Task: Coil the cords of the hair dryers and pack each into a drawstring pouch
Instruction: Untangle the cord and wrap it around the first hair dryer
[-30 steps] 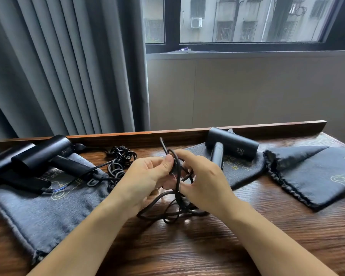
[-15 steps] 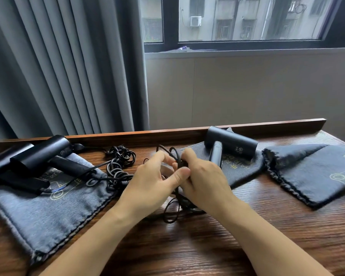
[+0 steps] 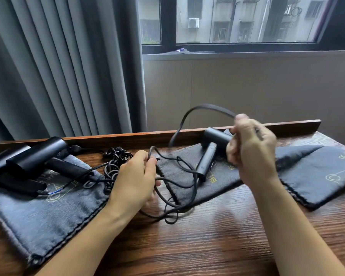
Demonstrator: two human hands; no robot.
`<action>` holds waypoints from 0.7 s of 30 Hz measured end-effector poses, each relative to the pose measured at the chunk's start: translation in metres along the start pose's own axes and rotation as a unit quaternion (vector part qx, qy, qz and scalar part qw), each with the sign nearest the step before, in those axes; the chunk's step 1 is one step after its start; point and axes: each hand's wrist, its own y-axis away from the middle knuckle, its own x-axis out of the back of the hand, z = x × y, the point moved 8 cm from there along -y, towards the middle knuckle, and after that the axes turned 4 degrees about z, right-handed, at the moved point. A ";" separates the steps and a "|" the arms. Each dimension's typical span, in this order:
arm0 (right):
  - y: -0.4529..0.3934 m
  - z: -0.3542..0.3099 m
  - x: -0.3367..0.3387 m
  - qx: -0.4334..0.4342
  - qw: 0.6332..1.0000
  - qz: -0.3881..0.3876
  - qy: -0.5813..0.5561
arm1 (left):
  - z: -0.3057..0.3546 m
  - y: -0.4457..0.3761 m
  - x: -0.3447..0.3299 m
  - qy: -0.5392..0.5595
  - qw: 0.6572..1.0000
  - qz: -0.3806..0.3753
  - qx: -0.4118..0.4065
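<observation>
So far, none of the packing appears to be done: 3 dark hair dryers are seen, and none sits inside a drawstring pouch. The middle hair dryer (image 3: 211, 154) lies on top of the middle pouch (image 3: 223, 182), which serves as the landmark here. Its cord (image 3: 179, 182) sprawls in loose loops over the pouch's near-left edge and onto the wooden table (image 3: 207, 246). The left hand (image 3: 135, 182), just left of that pouch, is curled round a few gathered loops. The right hand (image 3: 251, 148), raised above the pouch, is blurred but closed round a lifted arc of the same cord. To the pouch's left, 2 hair dryers (image 3: 38, 154) rest on a left pouch (image 3: 38, 220) beside a tangled cord pile (image 3: 114, 166). A right pouch (image 3: 323, 176) lies flat. Coiling is judged barely begun; all bagging remains.
</observation>
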 end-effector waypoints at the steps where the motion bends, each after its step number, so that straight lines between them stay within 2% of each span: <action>1: -0.007 -0.005 0.012 0.003 0.999 0.032 -0.027 | -0.001 0.000 0.000 -0.005 1.000 -0.001 0.006; 4: -0.026 -0.020 0.042 0.015 0.995 0.096 -0.034 | -0.001 -0.001 0.003 -0.035 0.999 0.010 -0.008; 6: -0.037 -0.034 0.056 0.037 0.993 0.111 0.021 | 0.001 -0.003 0.005 -0.054 0.998 0.026 -0.023; 10: -0.047 -0.050 0.059 0.081 0.986 0.061 0.131 | -0.007 -0.008 0.006 -0.119 0.991 0.046 -0.034; 14: -0.041 -0.041 0.034 0.106 0.983 -0.004 0.151 | 0.000 -0.007 0.007 -0.175 0.981 0.062 -0.058; 17: -0.036 -0.028 0.011 0.151 0.971 -0.046 0.181 | 0.015 0.003 0.010 -0.302 0.937 0.118 -0.129; 21: -0.026 -0.002 0.001 0.182 0.952 -0.072 0.237 | 0.028 0.011 0.005 -0.436 0.857 0.166 -0.218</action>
